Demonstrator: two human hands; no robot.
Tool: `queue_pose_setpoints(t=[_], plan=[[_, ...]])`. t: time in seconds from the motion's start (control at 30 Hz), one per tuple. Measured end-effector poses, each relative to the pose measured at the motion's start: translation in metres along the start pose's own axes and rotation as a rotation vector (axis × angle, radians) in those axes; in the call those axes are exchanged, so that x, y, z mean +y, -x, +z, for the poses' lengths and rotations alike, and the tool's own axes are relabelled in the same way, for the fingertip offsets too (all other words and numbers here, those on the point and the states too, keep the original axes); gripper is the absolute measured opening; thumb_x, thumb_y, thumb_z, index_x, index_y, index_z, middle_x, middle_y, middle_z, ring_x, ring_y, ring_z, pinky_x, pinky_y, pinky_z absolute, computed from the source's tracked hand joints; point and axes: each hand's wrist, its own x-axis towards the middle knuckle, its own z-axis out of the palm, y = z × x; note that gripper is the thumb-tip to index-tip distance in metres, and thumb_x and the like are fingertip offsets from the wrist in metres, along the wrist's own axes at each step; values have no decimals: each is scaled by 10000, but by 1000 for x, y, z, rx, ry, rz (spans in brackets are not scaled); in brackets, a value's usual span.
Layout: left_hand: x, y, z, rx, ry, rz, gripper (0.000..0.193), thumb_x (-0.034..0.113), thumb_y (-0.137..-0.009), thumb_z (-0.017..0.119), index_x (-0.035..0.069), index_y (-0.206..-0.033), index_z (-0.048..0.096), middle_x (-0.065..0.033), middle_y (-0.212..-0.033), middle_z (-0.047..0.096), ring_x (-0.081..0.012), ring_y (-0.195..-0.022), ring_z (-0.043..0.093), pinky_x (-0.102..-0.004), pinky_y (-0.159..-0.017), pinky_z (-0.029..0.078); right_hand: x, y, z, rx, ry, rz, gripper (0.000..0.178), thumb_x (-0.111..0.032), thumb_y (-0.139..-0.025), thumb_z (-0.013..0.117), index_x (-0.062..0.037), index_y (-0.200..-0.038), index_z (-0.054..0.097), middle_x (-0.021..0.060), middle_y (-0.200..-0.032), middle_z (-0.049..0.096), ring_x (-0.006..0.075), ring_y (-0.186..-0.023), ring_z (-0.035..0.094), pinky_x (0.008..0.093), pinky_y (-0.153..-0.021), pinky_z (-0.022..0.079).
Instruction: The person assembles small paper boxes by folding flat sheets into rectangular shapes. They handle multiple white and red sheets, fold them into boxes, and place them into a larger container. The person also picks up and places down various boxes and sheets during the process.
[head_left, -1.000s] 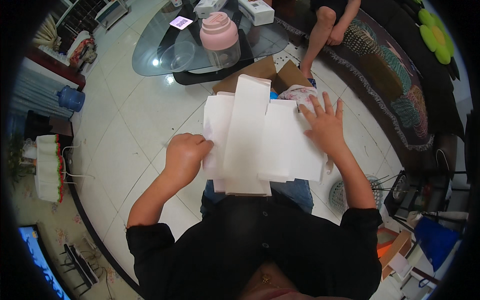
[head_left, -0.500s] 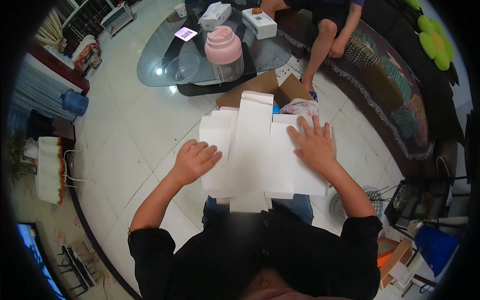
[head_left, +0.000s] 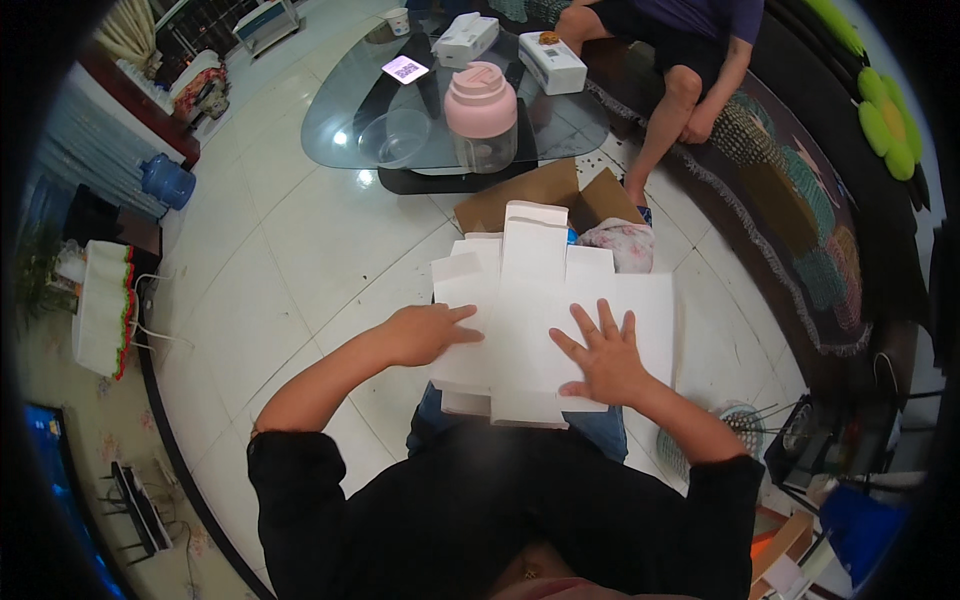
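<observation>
- White flat cardboard box blank point(head_left: 545, 300) is lying across the person's lap, dead center of the view.
- Left hand point(head_left: 428, 333) rests palm-down on its 9 o'clock edge, fingers loosely together, gripping nothing.
- Right hand point(head_left: 598, 358) is spread wide, pressed flat on the sheet around 4 o'clock.
- Brown cardboard box point(head_left: 545, 190) sits just past it at 12 o'clock, glass table point(head_left: 340, 120) further out.
</observation>
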Motion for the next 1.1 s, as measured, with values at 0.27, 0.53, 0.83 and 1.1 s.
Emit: queue_pose_setpoints(t=[0.27, 0.53, 0.83, 1.1], plan=[[67, -42, 22, 364, -169, -102, 619, 493, -753, 631, 223, -1295, 501, -90, -1432, 355, -366, -1307, 290, -602, -1023, 197, 0, -2, 14, 112, -109, 5, 782, -554, -687, 676, -273, -1370, 417, 150, -1495, 196, 465, -1362, 78, 723, -974, 87], [37, -56, 64, 755, 41, -314, 754, 357, -711, 713, 124, -1360, 408, -165, -1432, 316, -367, -1330, 253, -564, -1065, 173, 27, -4, 61, 559, -348, 333, 736, -351, -738, 686, -35, -1341, 405, 209, -1406, 347, 400, -1319, 278, 502, -1080, 190], [23, -26, 82, 665, 1679, -478, 596, 86, -797, 670, 0, -1310, 380, -134, -1205, 544, -222, -1081, 543, -347, -899, 456, 68, 43, 120, 394, -1920, 972, 727, -238, -784, 710, 53, -1340, 342, 215, -1237, 520, 324, -1097, 555, 404, -919, 454], [21, -9, 16, 548, 1767, -355, 456, 62, -818, 645, -13, -1236, 476, -97, -1132, 591, -198, -1005, 579, -322, -851, 477, 104, 72, 94, 535, -2313, 366, 544, -76, -806, 659, 5, -1294, 432, 143, -1184, 576, 282, -1052, 591, 425, -906, 488]])
